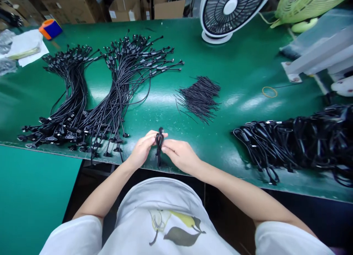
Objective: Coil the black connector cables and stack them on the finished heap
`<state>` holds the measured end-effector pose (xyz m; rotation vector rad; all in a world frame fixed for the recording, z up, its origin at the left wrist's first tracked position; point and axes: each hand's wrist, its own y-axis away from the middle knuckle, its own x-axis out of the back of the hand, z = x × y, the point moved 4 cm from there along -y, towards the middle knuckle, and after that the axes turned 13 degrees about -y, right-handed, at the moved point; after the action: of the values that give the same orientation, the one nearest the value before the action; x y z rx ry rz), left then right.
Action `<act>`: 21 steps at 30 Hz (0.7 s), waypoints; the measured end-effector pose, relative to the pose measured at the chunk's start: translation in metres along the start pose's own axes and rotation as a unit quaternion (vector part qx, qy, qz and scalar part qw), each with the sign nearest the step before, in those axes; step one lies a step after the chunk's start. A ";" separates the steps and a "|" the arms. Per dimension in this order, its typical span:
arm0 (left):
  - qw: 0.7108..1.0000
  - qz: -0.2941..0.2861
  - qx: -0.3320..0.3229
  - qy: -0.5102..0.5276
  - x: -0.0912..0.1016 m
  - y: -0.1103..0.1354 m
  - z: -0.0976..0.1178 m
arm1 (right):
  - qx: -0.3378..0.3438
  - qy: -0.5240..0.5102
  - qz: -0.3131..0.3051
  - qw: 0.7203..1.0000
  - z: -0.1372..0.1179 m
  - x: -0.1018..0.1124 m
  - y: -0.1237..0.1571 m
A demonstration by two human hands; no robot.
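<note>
Close to the table's front edge, a black cable (159, 146) is folded into a small upright bundle. My left hand (143, 147) grips it from the left, thumb and fingers pinched together. From the other side my right hand (180, 155) closes its fingertips at the bundle's middle; whether a tie is between them I cannot make out. Beyond my hands lies a pile of short black twist ties (200, 96). Two bunches of loose black cables, a left one (74, 82) and a right one (118, 85), spread over the table to my left.
On the right sits a heap of bundled black cables (286, 141). A white fan (230, 8) stands at the back, near a green fan (306, 6). A rubber band (269, 92) lies by a metal bracket (295, 73). An orange-and-blue tape roll (50, 29) and papers (30, 45) are back left.
</note>
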<state>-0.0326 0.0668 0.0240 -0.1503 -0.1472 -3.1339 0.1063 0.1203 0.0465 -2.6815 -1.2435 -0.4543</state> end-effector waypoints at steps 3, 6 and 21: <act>0.995 -0.040 -0.039 -0.077 -0.007 0.005 0.010 | -0.060 -0.053 0.074 0.994 0.014 0.011 -0.006; 0.993 0.026 -0.027 -0.114 -0.009 0.009 0.006 | -0.102 -0.174 0.070 0.977 0.021 0.015 -0.009; 0.990 -0.015 0.036 -0.138 -0.023 0.003 -0.016 | -0.069 0.290 0.061 0.953 0.021 -0.032 0.022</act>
<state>-0.0113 0.0619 0.0058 -0.5871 -0.2645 -3.1140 0.1081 0.0884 0.0159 -2.4233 -0.8900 -1.2359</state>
